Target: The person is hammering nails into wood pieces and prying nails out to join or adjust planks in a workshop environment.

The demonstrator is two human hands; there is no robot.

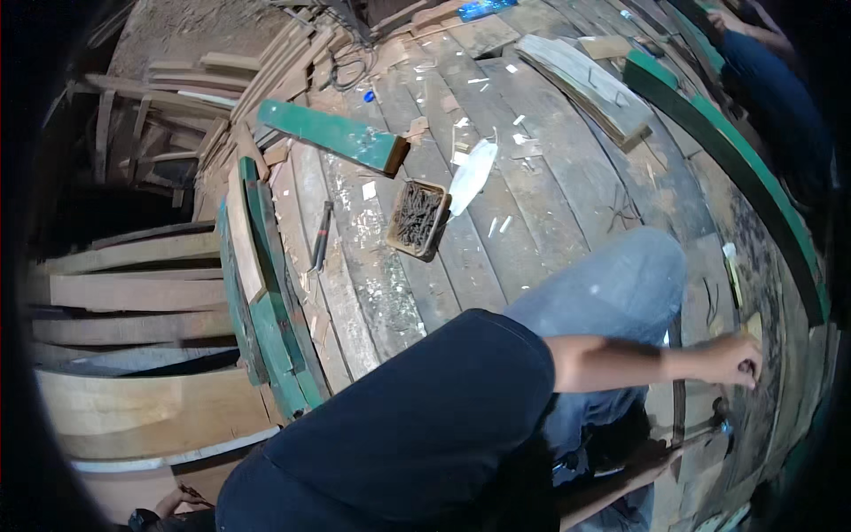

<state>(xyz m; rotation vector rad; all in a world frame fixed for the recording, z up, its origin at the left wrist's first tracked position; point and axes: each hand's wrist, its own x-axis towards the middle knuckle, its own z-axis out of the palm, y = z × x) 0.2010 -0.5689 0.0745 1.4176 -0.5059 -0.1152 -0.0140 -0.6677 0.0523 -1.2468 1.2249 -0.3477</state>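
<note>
My left arm, in a black sleeve, reaches across to the right. My left hand (737, 362) is closed with fingertips pinched just above the planks at the right; what they hold, if anything, I cannot make out. Below it, my right hand (654, 463) grips the handle of a hammer (707, 436), whose dark head lies near the planks, below the left hand. My bent knee in grey-blue jeans (603, 288) rises beside the left forearm. Near the left hand are a dark bent piece of metal (712, 300) and a small yellowish tool-like item (732, 273).
A tray of nails (418, 217) sits mid-floor beside a white face mask (474, 176). A green-painted beam (332, 135) and a slim dark-handled tool (323, 235) lie nearby. A long curved green beam (736, 160) borders the right. Another person (776, 84) is at top right. Gapped boards (133, 332) fill the left.
</note>
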